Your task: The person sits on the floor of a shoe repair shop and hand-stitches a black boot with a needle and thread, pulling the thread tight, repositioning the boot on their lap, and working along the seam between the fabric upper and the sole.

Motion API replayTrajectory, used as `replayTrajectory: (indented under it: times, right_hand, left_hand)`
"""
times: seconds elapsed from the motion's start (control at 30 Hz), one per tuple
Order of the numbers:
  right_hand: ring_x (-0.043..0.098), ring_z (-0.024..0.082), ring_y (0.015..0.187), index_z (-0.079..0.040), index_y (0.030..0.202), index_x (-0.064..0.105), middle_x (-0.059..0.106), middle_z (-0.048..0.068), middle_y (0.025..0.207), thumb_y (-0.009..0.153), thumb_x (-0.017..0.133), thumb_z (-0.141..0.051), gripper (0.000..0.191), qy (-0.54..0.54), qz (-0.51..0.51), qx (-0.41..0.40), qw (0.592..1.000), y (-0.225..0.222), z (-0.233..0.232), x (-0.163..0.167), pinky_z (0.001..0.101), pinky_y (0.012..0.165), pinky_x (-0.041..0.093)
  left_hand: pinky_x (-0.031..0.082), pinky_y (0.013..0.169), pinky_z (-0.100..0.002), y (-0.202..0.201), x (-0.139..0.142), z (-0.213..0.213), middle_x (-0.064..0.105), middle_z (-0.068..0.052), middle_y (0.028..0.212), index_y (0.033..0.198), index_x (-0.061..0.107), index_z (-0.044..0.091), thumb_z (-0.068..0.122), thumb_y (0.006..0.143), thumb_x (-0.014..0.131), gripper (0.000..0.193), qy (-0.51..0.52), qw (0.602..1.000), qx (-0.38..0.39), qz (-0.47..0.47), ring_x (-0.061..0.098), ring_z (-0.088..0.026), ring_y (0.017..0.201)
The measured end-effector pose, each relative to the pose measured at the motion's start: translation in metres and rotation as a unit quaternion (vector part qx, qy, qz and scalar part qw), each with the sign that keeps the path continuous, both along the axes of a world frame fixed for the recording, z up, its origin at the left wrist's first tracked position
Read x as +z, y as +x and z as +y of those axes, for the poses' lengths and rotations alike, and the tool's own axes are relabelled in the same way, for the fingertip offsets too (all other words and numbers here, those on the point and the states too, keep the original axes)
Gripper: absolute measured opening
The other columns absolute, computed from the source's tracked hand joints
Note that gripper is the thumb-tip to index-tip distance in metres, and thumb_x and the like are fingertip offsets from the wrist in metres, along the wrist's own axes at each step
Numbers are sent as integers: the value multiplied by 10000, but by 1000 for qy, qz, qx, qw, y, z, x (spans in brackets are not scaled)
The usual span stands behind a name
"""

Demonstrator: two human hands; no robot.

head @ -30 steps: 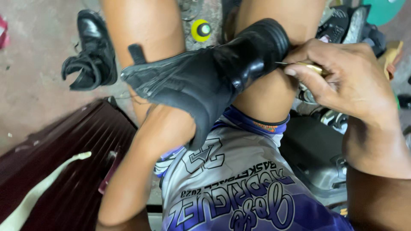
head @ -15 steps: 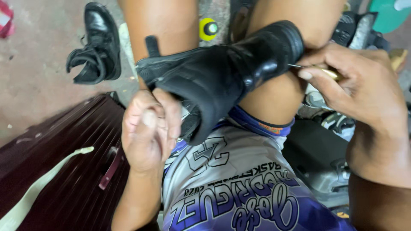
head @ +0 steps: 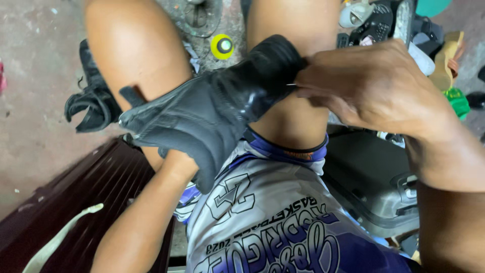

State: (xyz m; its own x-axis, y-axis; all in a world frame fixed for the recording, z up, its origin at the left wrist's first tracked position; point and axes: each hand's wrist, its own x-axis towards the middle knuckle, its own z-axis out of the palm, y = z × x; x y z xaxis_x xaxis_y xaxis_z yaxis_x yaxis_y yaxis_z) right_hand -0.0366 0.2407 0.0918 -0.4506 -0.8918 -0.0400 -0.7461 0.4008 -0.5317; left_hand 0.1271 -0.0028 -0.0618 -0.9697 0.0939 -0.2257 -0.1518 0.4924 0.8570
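Two hands work one black boot [head: 212, 114]: left hand hidden inside it; right hand [head: 364, 86] pinching a needle [head: 291, 85] at its toe edge.

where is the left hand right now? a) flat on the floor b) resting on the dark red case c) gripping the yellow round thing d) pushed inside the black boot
d, the left forearm runs up into the opening of the black boot and the hand itself is hidden inside it, while the right hand pinches a thin needle at the boot's toe end.
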Motion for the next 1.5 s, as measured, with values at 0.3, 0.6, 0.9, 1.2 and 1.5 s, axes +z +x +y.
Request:
replayTrajectory:
  times: [0.3, 0.6, 0.9, 1.2, 1.5]
  right_hand:
    - [695, 331, 735, 30, 973, 708, 723, 160, 927, 800, 719, 32, 173, -45, -30, 67, 996, -23, 1, -5, 381, 565, 526]
    - [692, 273, 702, -17, 961, 701, 717, 92, 904, 858, 754, -109, 148, 8, 36, 80, 996, -26, -2, -6, 351, 532, 492]
    - [638, 291, 660, -9, 854, 682, 659, 111, 762, 884, 733, -62, 79, 18, -44, 14, 999, -15, 0, -13, 381, 567, 478]
    - [657, 270, 775, -40, 996, 687, 639, 79, 861, 852, 712, -130, 171, 192, 180, 44, 964, 23, -22, 13, 380, 642, 507]
    - [643, 217, 764, -83, 896, 647, 587, 58, 799, 933, 715, -272, 204, 176, 278, 79, 941, 16, -30, -5, 331, 649, 502]
  left_hand:
    - [485, 666, -312, -7, -6, -1, 608, -184, 943, 1087, 605, -47, 75, 1057, 522, 150, -18, 999, -10, -27, 589, -199, 761]
    - [477, 685, -297, -24, -16, 2, 596, -172, 960, 1103, 602, -47, 47, 1045, 529, 133, -23, 999, -23, -40, 580, -185, 776]
    - [470, 705, -282, -32, -8, 5, 583, -159, 976, 1120, 600, -48, 20, 1034, 535, 128, -22, 999, -17, -44, 570, -172, 791]
    - [463, 724, -267, -25, -20, -3, 570, -147, 992, 1137, 598, -48, -7, 1022, 542, 134, -4, 1000, 0, -26, 561, -158, 806]
    - [456, 744, -252, -34, -24, -3, 558, -135, 1009, 1154, 595, -48, -34, 1010, 548, 152, 1, 1000, 3, -16, 552, -145, 821]
